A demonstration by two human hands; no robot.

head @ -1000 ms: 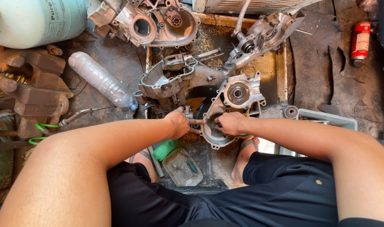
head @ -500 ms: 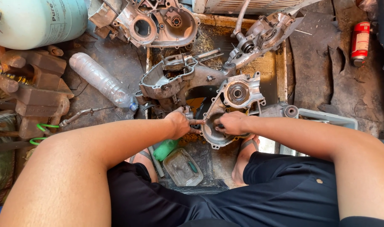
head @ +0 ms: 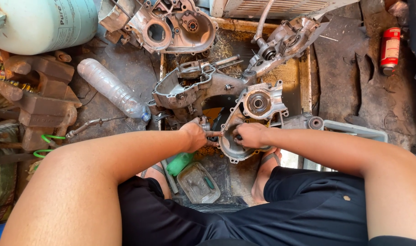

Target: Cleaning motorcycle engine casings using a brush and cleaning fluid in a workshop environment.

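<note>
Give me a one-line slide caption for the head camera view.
Seated person's left hand and right hand work on a grimy metal engine casing, with more casings, a clear plastic bottle and red can around.

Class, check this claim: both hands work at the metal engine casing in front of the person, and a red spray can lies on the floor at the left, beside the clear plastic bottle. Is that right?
Not quite. In the head view the left hand and right hand do meet at the engine casing, but the red spray can lies far right, well apart from the clear plastic bottle, which lies at the left.
</note>
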